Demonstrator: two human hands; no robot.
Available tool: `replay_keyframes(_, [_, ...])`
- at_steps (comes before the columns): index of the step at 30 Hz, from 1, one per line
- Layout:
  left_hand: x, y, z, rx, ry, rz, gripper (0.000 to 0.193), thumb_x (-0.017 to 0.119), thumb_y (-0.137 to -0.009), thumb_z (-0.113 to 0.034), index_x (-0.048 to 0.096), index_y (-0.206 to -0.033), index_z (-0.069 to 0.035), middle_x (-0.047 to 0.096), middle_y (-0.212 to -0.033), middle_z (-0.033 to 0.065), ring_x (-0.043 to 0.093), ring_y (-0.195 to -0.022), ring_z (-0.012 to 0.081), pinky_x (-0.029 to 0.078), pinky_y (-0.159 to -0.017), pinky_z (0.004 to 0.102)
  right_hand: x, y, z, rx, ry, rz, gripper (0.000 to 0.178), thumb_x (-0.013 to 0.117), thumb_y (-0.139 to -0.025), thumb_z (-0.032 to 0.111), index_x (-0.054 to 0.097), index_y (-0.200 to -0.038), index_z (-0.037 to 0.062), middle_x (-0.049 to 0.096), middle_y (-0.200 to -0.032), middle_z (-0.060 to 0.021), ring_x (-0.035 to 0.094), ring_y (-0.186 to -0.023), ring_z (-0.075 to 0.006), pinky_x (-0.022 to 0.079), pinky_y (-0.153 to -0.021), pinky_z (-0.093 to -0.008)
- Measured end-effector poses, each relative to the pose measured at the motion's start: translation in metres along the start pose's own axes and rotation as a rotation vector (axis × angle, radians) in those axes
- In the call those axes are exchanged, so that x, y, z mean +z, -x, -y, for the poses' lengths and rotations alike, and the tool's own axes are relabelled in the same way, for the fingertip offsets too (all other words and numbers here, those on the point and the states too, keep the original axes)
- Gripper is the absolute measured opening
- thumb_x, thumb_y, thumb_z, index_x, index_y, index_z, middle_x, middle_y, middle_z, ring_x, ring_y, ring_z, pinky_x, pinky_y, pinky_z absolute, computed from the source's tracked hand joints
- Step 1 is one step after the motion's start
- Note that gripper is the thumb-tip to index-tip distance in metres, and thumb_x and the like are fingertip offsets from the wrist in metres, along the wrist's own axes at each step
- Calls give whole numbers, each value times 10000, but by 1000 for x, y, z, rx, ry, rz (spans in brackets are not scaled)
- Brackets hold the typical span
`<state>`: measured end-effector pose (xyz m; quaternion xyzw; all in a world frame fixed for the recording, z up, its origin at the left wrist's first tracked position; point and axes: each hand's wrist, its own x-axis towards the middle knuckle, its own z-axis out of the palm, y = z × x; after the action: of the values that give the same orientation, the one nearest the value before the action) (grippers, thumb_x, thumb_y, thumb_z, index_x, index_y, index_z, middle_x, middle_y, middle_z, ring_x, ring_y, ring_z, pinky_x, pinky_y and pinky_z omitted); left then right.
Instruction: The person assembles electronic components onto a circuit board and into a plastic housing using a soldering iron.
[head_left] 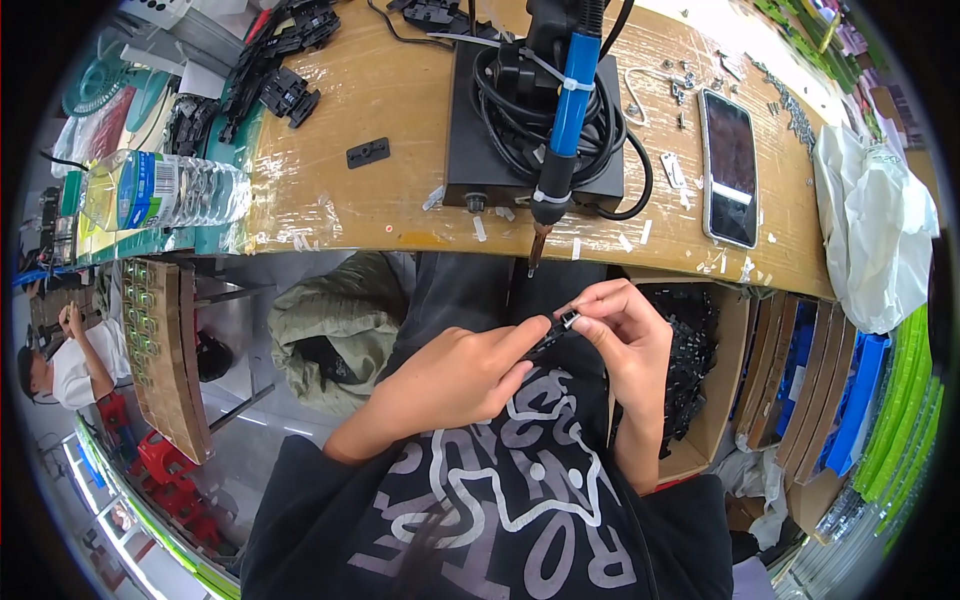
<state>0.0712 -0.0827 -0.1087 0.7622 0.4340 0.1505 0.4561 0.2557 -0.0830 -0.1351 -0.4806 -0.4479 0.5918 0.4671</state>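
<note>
Over my lap, in front of the table edge, my two hands meet. My left hand [465, 372] is closed round a small black plastic part [545, 340], mostly hidden by the fingers. Thumb and forefinger of my right hand [628, 345] pinch a small shiny metal piece [570, 318] at that part's end; whether it sits in the part I cannot tell. Just above them, a blue-handled soldering iron [575, 95] points its brown tip down past the table edge, apart from both hands.
A black box [470, 175] with coiled cable stands behind the iron. On the table [340, 205] lie a flat black plate [368, 153], a phone [730, 168], a water bottle [185, 190] and small metal bits. A carton [725, 385] of black parts stands at my right.
</note>
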Motion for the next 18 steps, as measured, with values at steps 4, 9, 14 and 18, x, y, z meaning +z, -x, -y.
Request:
replay_keyframes(4, [2, -3, 2, 80, 6, -15, 351, 536, -742, -61, 387, -1057, -25, 560, -721, 189, 546, -622, 363, 427, -509, 415, 2, 0, -3, -19, -23, -27, 81, 556, -735, -103, 516, -789, -58, 524, -886, -99, 557, -816, -134, 461, -719, -221])
replay_keyframes(9, [2, -3, 3, 6, 44, -28, 353, 588, -732, -94, 464, -1060, -52, 584, -784, 182, 561, -663, 364, 453, -538, 379, 8, 6, -7, -60, 13, -84, 85, 545, -744, -105, 510, -802, -54, 519, -896, -98, 564, -834, -149, 457, -726, -222])
replay_keyframes(14, [2, -3, 3, -20, 29, -10, 356, 588, -732, -91, 459, -1061, -50, 581, -778, 186, 557, -669, 368, 450, -542, 381, 7, 1, -12, -36, -51, -81, 88, 552, -748, -90, 513, -813, -46, 525, -911, -98, 559, -825, -143, 448, -737, -218])
replay_keyframes(18, [3, -3, 3, -13, 49, -5, 366, 592, -728, -92, 455, -1064, -46, 578, -776, 194, 556, -676, 369, 450, -546, 376, 5, 1, -6, 13, -50, -66, 108, 547, -758, -74, 533, -861, -46, 537, -923, -89, 555, -806, -121, 444, -724, -208])
